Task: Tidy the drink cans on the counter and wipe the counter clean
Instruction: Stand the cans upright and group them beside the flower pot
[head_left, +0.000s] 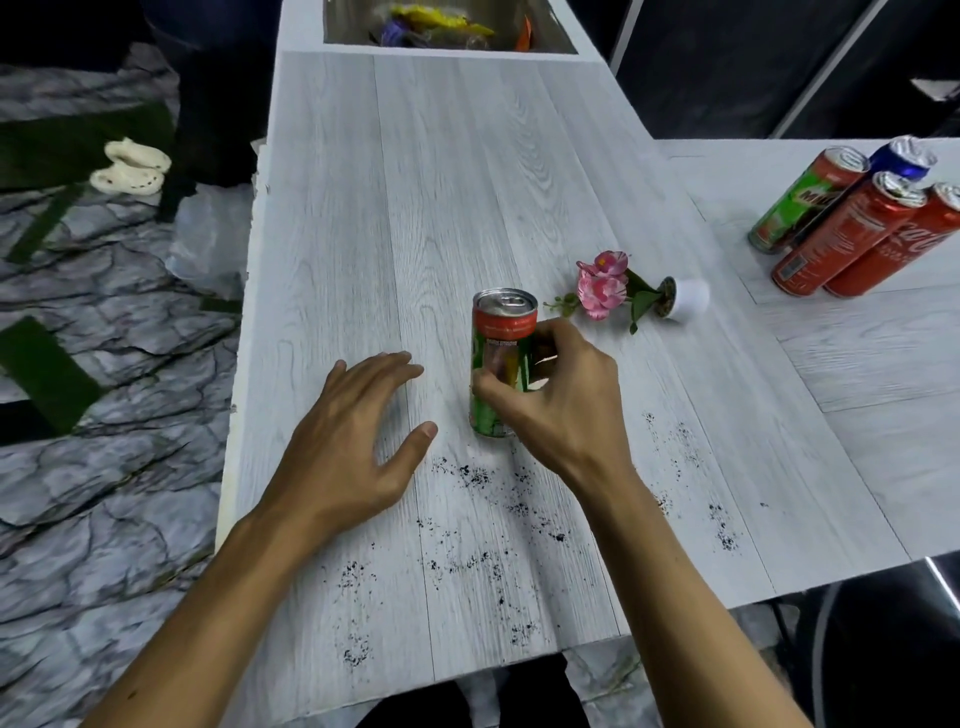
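Note:
A green and red drink can (500, 338) stands upright in the middle of the white wood-grain counter (363, 208). My right hand (566, 410) is wrapped around its lower half, thumb on the left side and fingers behind. My left hand (353, 441) lies flat on the counter to the left of the can, fingers spread, holding nothing. Several more cans (852, 223), red, green and blue, stand grouped at the far right. Black crumbs (478, 561) are scattered over the near part of the counter.
A small white pot with pink flowers (623, 291) lies tipped over just right of the held can. A recessed bin (447, 26) with colourful rubbish is at the counter's far end. White shoes (132, 166) sit on the marbled floor to the left.

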